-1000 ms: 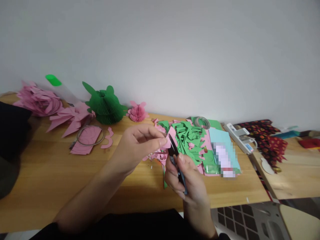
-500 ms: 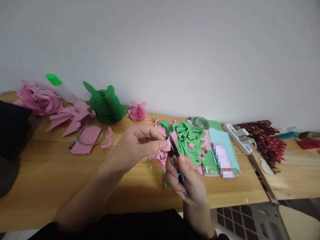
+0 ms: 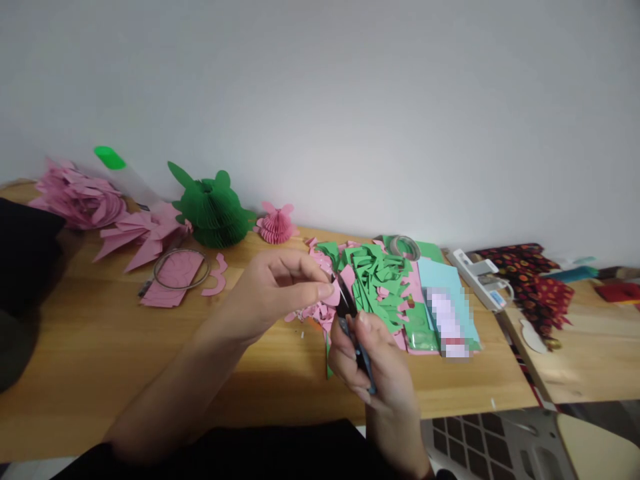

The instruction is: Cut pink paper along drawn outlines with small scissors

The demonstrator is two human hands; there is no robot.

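Note:
Between the thumb and fingertips of my left hand point(image 3: 293, 283) is a small piece of pink paper point(image 3: 333, 293). My right hand point(image 3: 373, 357) grips a pair of scissors point(image 3: 345, 305) by grey-blue handles. Their dark blades point up and away from me and lie across the pink paper, looking nearly closed. Part of the paper is hidden behind my fingers and the blades. Just beyond both hands lies a heap of green paper scraps point(image 3: 377, 277), mixed with pink scraps point(image 3: 317, 312).
Along the wall stand a green honeycomb paper figure point(image 3: 215, 213), a smaller pink one point(image 3: 277, 225) and folded pink paper point(image 3: 80, 197). A metal ring point(image 3: 207, 267) lies on pink sheets. At right are a tape roll point(image 3: 405, 248), blue paper point(image 3: 440, 273) and a power strip point(image 3: 480, 277).
The scissor blades have come closer together on the pink paper, and my right hand's fingers have closed slightly on the handles. My left hand stays in nearly the same place.

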